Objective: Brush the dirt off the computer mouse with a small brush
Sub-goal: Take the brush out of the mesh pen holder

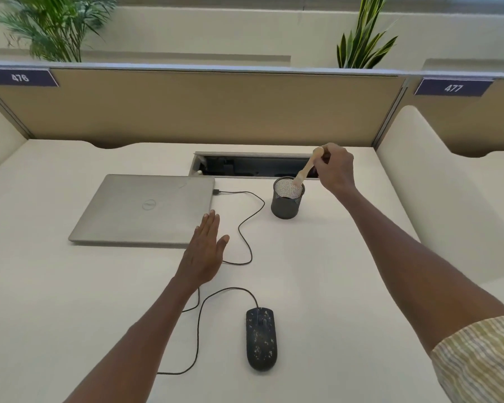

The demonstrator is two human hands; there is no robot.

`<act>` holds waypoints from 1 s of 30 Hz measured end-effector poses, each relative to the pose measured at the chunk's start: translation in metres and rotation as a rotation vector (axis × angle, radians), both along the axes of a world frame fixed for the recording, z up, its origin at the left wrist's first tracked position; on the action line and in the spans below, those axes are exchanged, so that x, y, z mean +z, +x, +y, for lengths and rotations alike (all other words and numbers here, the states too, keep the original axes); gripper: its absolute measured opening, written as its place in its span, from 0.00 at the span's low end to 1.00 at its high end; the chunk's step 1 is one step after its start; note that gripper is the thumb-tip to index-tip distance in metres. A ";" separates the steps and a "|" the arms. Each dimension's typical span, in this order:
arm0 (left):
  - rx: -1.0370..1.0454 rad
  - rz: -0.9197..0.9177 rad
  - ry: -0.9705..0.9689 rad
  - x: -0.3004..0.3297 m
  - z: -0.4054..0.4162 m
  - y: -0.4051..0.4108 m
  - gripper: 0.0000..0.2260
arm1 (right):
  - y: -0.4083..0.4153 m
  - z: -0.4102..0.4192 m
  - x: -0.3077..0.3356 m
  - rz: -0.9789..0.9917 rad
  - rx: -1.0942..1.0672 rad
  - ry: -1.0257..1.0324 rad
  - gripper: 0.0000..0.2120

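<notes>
1. Gripping the top of a pale wooden brush (306, 167), the right hand (336, 170) is closed around its handle at the far side of the table (346, 286), with the brush's lower end inside the rim of a dark mesh cup (287, 199). The bristles are hidden in the cup, so their shape cannot be told.

2. Open and flat, the left hand (205, 248) holds nothing; its fingertips lie over the near right corner of a closed silver laptop (146, 207), and whether it presses down or hovers cannot be told.

3. The computer mouse (261, 338) lies near the front of the table, well apart from both hands, its dark shell speckled with pale flecks of dirt. Its black cable (245, 228) loops across the table to the laptop's right edge.

4. As a judgement, the step in hand is fetching the tool: the brush seems to be at the cup, and no brushing has begun, since the flecks on the mouse look untouched.

5. The next move probably calls for lifting the brush clear of the cup's rim without tipping the light cup, then carrying it toward the body and down to the mouse.

6. Steadying the mouse with the free left hand would likely help, since a light mouse may slide under the strokes, and the slack cable lies close enough to snag.
</notes>
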State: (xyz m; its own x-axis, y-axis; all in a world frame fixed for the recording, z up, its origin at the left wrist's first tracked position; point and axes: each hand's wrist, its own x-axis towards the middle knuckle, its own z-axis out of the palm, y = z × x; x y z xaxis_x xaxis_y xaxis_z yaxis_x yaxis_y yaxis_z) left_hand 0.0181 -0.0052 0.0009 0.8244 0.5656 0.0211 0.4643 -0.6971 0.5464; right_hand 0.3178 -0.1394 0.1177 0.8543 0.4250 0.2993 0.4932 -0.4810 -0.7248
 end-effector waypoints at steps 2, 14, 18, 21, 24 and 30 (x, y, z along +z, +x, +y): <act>0.001 -0.018 -0.016 0.005 -0.003 -0.002 0.26 | -0.005 -0.008 0.004 0.000 -0.041 0.040 0.07; 0.029 -0.125 -0.130 0.004 -0.041 -0.036 0.24 | -0.078 -0.056 -0.030 0.273 -0.195 0.300 0.03; 0.026 -0.126 -0.257 0.000 -0.058 -0.049 0.22 | -0.101 -0.063 -0.044 0.404 -0.185 0.406 0.05; -0.062 -0.078 -0.363 -0.006 -0.073 -0.066 0.31 | -0.116 -0.065 -0.049 0.459 -0.181 0.452 0.07; -0.140 0.007 -0.440 -0.017 -0.088 -0.085 0.43 | -0.126 -0.067 -0.053 0.485 -0.175 0.476 0.09; -0.211 0.155 -0.414 -0.040 -0.114 -0.108 0.66 | -0.139 -0.072 -0.057 0.499 -0.178 0.486 0.05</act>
State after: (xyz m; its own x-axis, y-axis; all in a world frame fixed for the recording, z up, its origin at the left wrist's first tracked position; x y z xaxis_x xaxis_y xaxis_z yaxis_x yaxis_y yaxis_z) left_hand -0.0895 -0.1193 -0.0392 0.8975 0.3213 -0.3020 0.4341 -0.5234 0.7332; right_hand 0.1789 -0.2113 0.0607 0.9826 0.1842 -0.0249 -0.0086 -0.0886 -0.9960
